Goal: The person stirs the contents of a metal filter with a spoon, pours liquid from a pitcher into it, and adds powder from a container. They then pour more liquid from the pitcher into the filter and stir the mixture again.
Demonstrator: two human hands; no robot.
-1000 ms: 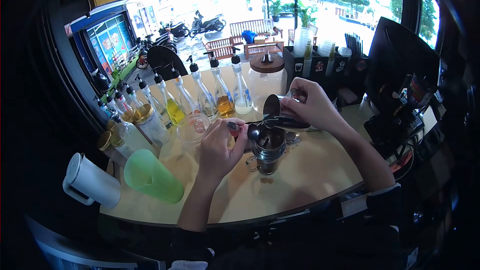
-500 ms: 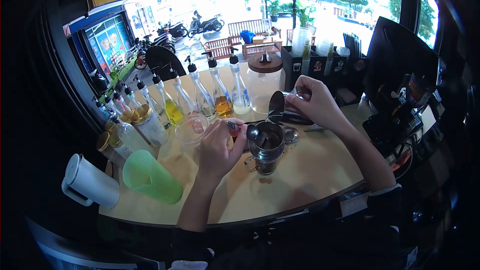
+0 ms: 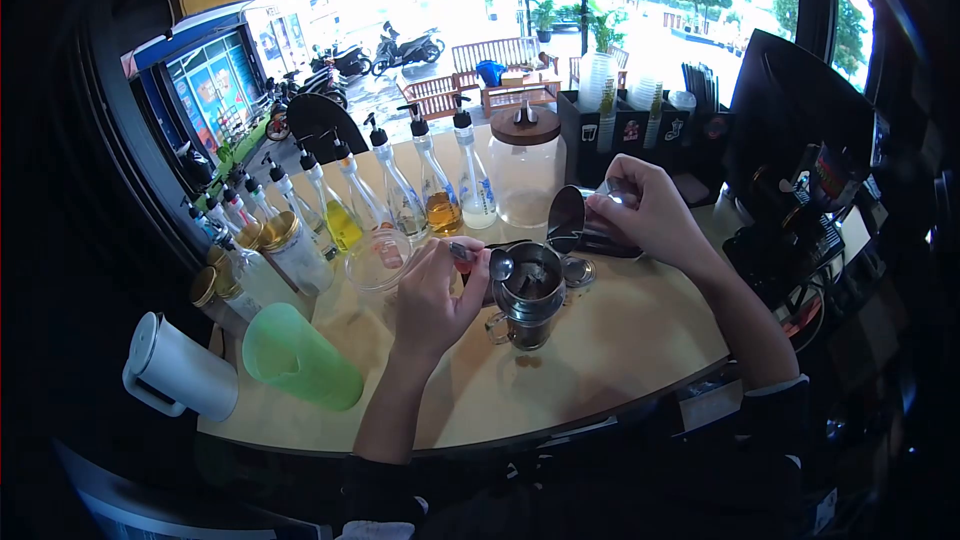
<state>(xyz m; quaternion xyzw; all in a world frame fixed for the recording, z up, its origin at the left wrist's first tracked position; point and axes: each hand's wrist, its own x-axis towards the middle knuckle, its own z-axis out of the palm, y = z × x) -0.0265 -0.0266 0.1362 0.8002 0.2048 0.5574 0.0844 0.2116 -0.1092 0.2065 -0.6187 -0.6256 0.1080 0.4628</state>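
My left hand (image 3: 437, 290) is closed around the handle of a metal spoon (image 3: 501, 267), whose bowl hangs at the left rim of a metal coffee filter (image 3: 531, 285). The filter sits on a glass mug (image 3: 527, 328) and has dark, wet-looking contents. With my right hand (image 3: 645, 208) I grip a shiny metal pitcher (image 3: 590, 225), tilted left so its spout is just above the filter's far right rim. A small round metal lid (image 3: 578, 272) lies beside the filter. Left of my left hand is a clear plastic container (image 3: 376, 258).
Pump bottles (image 3: 441, 202) line the counter's far left side near gold-lidded jars (image 3: 297, 250). A green jug (image 3: 300, 358) and a white pitcher (image 3: 182, 365) stand at the left. A wooden-lidded jar (image 3: 527, 175), a cup holder (image 3: 632, 125) and a dark monitor (image 3: 800, 120) stand behind and right.
The pitcher has tipped back a little and shifted slightly right, away from the filter's middle. A thin glint below its spout is gone. My left hand and the spoon have barely moved.
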